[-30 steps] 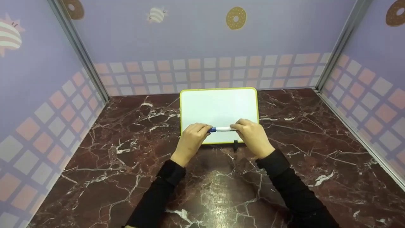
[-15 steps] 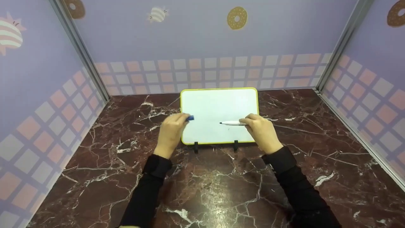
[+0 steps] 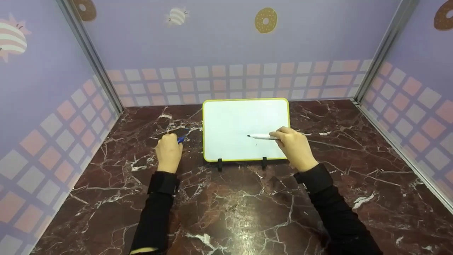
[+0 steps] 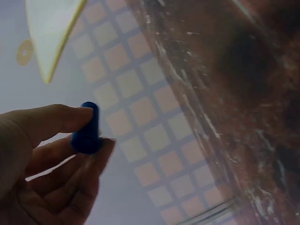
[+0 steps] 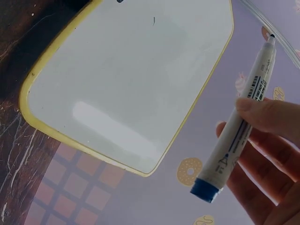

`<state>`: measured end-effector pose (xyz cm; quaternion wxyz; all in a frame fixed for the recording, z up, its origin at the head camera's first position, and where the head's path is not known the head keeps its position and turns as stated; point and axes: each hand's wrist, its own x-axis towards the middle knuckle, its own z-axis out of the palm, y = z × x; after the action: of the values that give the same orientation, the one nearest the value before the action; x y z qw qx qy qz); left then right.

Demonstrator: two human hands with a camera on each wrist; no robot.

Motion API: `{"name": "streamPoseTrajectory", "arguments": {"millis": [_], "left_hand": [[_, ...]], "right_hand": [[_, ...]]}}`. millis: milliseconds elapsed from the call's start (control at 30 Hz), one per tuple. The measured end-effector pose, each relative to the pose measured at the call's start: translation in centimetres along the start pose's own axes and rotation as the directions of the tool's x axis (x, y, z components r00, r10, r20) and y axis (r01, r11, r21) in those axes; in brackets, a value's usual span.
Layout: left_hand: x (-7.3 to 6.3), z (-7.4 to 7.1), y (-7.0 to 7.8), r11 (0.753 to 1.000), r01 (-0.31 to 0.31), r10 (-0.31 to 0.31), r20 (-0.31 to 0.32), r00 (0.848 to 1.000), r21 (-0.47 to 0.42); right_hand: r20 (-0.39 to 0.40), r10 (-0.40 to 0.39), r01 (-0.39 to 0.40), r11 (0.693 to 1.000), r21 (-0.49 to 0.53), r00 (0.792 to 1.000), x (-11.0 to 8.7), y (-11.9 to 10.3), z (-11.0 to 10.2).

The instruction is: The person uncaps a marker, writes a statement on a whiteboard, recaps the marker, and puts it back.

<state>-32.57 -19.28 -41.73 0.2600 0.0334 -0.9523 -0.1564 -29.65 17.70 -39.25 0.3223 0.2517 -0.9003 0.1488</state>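
Note:
My left hand (image 3: 169,150) is left of the whiteboard, pinching a blue marker cap (image 4: 88,129) between thumb and fingers. In the head view just part of that cap pokes out past the fingers. Thumb and fingertips of my right hand (image 3: 294,147) hold a white whiteboard marker (image 5: 239,122) with a blue end plug; its dark tip is bare and points left. The marker is in front of the yellow-rimmed whiteboard (image 3: 233,120), and I cannot tell whether it touches the board. A tiny dark mark shows on the board's lower right in the head view.
Two black stand clips (image 3: 219,164) hold the whiteboard's lower edge. Underneath is a dark red marbled tabletop (image 3: 219,205). Patterned lilac panels (image 3: 219,42) wall in the back and both sides, joined by metal corner strips (image 3: 380,49).
The cap came off the marker. My left hand carried it left, away from the board, while my right hand moved slightly up and right with the uncapped marker.

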Motion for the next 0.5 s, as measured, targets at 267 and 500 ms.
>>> {"name": "streamPoseTrajectory", "arguments": {"millis": [267,500], "left_hand": [[-0.4,1.4,-1.1,0.996,0.088,-0.089,0.069,0.994,0.014],[-0.8,2.1,-1.5,0.993,0.11,-0.115,0.119,0.986,0.048]], "right_hand": [[0.009,0.009,-0.009,1.0,0.019,1.0,0.0,0.1,0.1],[0.016,0.006,-0.006,1.0,0.019,1.0,-0.1,0.1,0.1]]}}
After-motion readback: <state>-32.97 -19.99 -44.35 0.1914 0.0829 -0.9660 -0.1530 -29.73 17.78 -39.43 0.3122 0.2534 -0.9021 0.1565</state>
